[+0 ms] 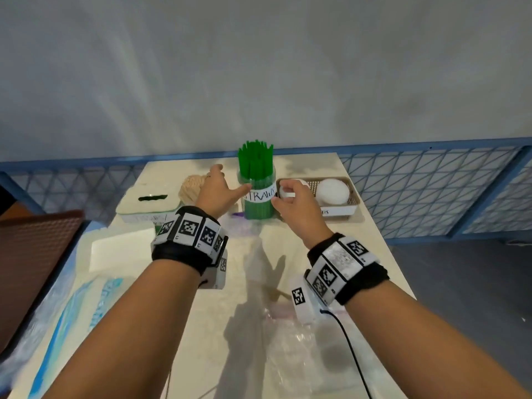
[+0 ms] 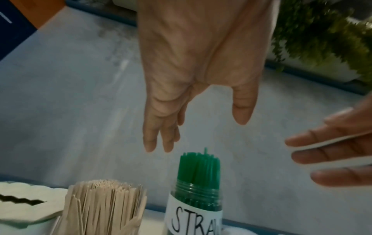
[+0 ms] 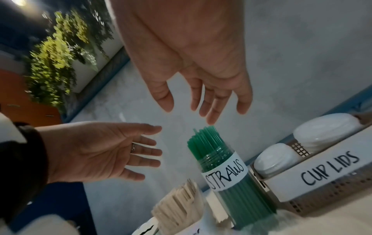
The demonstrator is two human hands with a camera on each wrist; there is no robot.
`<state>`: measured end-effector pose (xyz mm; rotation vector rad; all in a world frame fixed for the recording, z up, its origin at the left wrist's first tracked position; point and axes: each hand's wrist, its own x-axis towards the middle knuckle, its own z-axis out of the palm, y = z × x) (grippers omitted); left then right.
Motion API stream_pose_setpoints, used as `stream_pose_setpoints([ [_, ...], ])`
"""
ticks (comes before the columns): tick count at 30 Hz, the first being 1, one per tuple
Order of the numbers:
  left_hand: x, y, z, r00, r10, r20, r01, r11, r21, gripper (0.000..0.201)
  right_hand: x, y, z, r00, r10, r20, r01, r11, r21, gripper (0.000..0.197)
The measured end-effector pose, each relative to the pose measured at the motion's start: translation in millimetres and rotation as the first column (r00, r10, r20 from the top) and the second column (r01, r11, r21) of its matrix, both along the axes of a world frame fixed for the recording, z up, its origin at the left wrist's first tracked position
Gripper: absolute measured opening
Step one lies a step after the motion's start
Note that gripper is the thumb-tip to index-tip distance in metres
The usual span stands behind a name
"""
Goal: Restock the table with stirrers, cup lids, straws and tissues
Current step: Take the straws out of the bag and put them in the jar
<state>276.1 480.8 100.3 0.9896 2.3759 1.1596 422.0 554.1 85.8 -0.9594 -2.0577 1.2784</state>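
1. Progress check, going left to right along the far edge of the table [image 1: 201, 326]: looks mostly stocked to me. The tissue box [image 1: 146, 201] sits toward the far left corner, but I can't see any tissue poking out of its dark slot, so I can't tell if it's full.
2. Next over, the stirrers [image 1: 191, 188] stand bunched upright in their holder, looking well filled.
3. The straw jar [image 1: 259, 197], labelled STRAWS, is packed with green straws [image 1: 254, 156] sticking up past the rim. I'd call that one done.
4. Toward the far right corner, the CUP LIDS basket [image 1: 352, 203] has two white stacks of lids [image 1: 332, 191] in it.
5. Near the left edge there's a plastic-wrapped pack with blue print [image 1: 72, 306] and a flat white pack [image 1: 121, 251], so my guess is tissues are what's left.
6. Left hand [image 1: 217, 191]: fingers straight and spread, holding nothing, just left of the jar, in front of the stirrers. Can't tell for sure if a fingertip touches the jar.
7. Right hand [image 1: 290, 200]: also empty, fingers loosely bent, just right of the jar and in front of the basket. From the right wrist view, its fingertips hover above the straw tips without touching.
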Motion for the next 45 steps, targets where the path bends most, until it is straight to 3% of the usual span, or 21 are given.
stream_pose_setpoints([
  [5, -57, 48, -10, 0.997, -0.076, 0.024, 0.078, 0.994, -0.076, 0.103, -65, 48, 1, 0.995, -0.048, 0.09, 0.047, 0.999, 0.011, 0.063],
  [12, -101, 105, -35, 0.959, -0.225, 0.17, 0.245, 0.964, -0.105, 0.131, -129, 107, -25, 0.982, -0.012, 0.189, 0.025, 0.997, -0.069, 0.114],
  [13, -106, 110, -41, 0.953, -0.252, 0.169, 0.27, 0.958, -0.094, 0.133, -135, 111, -30, 0.975, 0.004, 0.223, 0.007, 0.999, -0.051, 0.113],
  [15, -111, 118, -51, 0.938, -0.326, 0.122, 0.339, 0.934, -0.111, 0.115, -144, 114, -39, 0.969, -0.001, 0.246, -0.002, 1.0, 0.009, 0.099],
  [17, -113, 124, -58, 0.933, -0.349, 0.085, 0.356, 0.931, -0.085, 0.088, -149, 115, -43, 0.983, -0.041, 0.179, 0.032, 0.998, 0.05, 0.083],
  [19, -114, 127, -59, 0.92, -0.381, 0.094, 0.383, 0.924, 0.001, 0.084, -151, 115, -43, 0.992, -0.082, 0.1, 0.077, 0.996, 0.049, 0.077],
  [22, -114, 125, -53, 0.892, -0.406, 0.197, 0.376, 0.91, 0.176, 0.088, -153, 116, -42, 0.998, -0.068, 0.0, 0.068, 0.997, 0.038, 0.082],
  [25, -114, 122, -47, 0.852, -0.427, 0.303, 0.365, 0.9, 0.24, 0.078, -150, 112, -34, 0.999, -0.023, -0.027, 0.022, 1.0, -0.012, 0.092],
  [34, -113, 116, -55, 0.892, -0.391, 0.227, 0.325, 0.903, 0.279, 0.093, -140, 105, -39, 1.0, -0.012, -0.014, 0.01, 0.991, -0.137, 0.108],
  [37, -113, 113, -57, 0.889, -0.396, 0.23, 0.333, 0.904, 0.269, 0.099, -140, 101, -41, 1.0, -0.027, 0.005, 0.027, 0.994, -0.104, 0.108],
  [42, -114, 100, -51, 0.92, -0.36, 0.153, 0.344, 0.931, 0.125, 0.117, -134, 88, -34, 0.992, -0.116, 0.048, 0.115, 0.993, 0.006, 0.11],
  [45, -112, 81, -39, 0.944, -0.314, 0.097, 0.318, 0.947, -0.03, 0.115, -126, 72, -26, 0.98, -0.192, 0.049, 0.186, 0.977, 0.106, 0.105],
])
